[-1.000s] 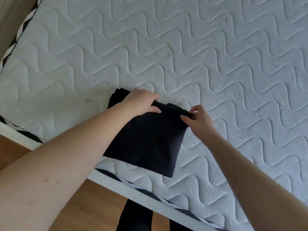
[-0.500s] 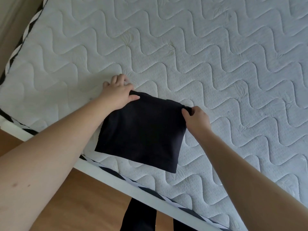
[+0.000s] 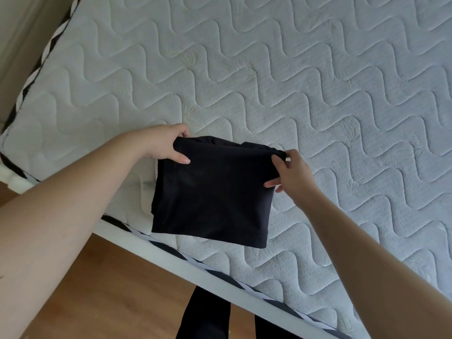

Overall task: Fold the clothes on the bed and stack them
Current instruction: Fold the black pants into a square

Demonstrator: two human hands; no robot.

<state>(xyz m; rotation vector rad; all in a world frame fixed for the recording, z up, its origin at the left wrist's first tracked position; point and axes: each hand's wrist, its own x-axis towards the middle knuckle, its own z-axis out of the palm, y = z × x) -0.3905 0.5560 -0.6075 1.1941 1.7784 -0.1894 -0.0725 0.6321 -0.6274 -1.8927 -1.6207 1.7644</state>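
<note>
Both hands (left hand (image 3: 164, 146), right hand (image 3: 292, 173)) pinching top corners of folded black garment (image 3: 212, 192), roughly square.

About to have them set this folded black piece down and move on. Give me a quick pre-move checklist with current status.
1. Left hand has the black folded garment: ok, thumb on top at its far left corner.
2. Right hand has it: ok, fingers pinch the far right corner.
3. Fold is tidy: not ok, layers bunch unevenly along the far edge and an under-layer sticks out on the left.
4. Garment is supported: ok, its near part rests on the mattress, close to the near edge.
5. Landing space on the mattress: ok, bare quilted surface lies beyond the garment.
6. Stack to place it on: cannot tell, none is in view.
</note>
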